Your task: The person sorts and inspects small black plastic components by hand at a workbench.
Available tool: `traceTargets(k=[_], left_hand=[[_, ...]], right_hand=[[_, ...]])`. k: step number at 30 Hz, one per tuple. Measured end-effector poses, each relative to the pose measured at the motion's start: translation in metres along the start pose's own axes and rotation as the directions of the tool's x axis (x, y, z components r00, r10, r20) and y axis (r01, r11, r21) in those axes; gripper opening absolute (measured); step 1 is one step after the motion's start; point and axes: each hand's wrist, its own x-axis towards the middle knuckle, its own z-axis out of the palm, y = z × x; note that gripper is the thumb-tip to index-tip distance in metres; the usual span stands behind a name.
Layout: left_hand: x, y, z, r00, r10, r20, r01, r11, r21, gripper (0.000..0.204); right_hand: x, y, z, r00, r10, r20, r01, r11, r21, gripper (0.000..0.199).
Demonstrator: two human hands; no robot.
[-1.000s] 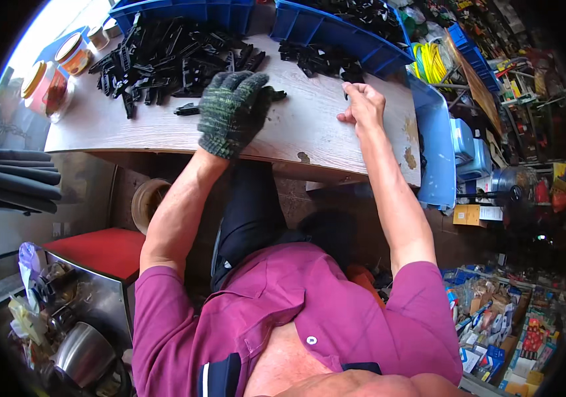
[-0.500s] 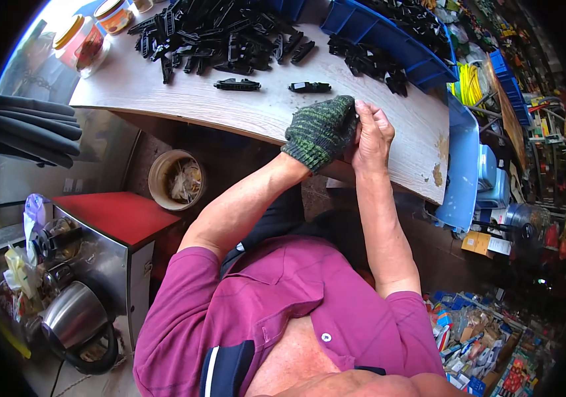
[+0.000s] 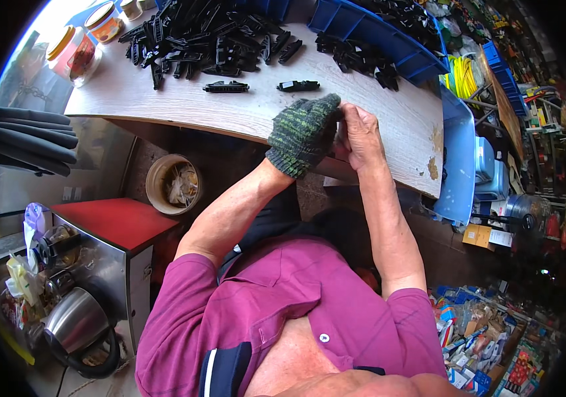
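My left hand (image 3: 304, 132) wears a green knitted glove and is curled, knuckles up, over the near edge of the wooden tabletop (image 3: 243, 112). My bare right hand (image 3: 361, 132) presses against the glove's fingertips, fingers bent. Whatever lies between the two hands is hidden. Two single black plastic parts (image 3: 227, 87) (image 3: 298, 85) lie on the wood just beyond the hands. A large heap of similar black parts (image 3: 197, 40) lies farther back.
Blue bins (image 3: 389, 40) with more black parts stand at the back right, and another blue tray (image 3: 458, 159) is at the table's right end. Jars (image 3: 74, 53) sit at the back left. Below left are a round bucket (image 3: 172, 184), a red-topped cabinet (image 3: 117, 221) and a kettle (image 3: 78, 324).
Both hands left the tabletop, where they lay flat and apart, and came together at its near edge. My view has tilted down slightly.
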Motion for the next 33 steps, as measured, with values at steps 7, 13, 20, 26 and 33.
traceTargets(k=[7,13,20,26,33], left_hand=[[0.032,-0.019,-0.025,0.99,-0.132,0.046,0.091,0.858,0.505,0.03],[0.033,-0.027,-0.026,0.973,-0.109,0.203,0.008,0.896,0.444,0.019],[0.014,-0.003,-0.015,0.913,-0.26,0.316,0.364,0.867,-0.341,0.022],[0.017,0.001,-0.003,0.902,-0.238,0.361,0.363,0.871,-0.332,0.026],[0.013,-0.008,-0.006,0.91,-0.077,0.408,0.221,0.922,-0.318,0.026]], right_hand=[[-0.006,0.0,0.006,0.987,-0.031,-0.155,0.069,0.966,0.249,0.033],[-0.007,0.004,0.008,0.967,-0.096,-0.235,0.168,0.937,0.306,0.03],[-0.008,0.005,-0.003,0.931,-0.208,-0.299,0.291,0.918,0.27,0.032],[-0.016,0.008,-0.002,0.924,-0.212,-0.318,0.299,0.919,0.256,0.03],[-0.021,0.007,0.005,0.925,-0.189,-0.329,0.278,0.929,0.246,0.028]])
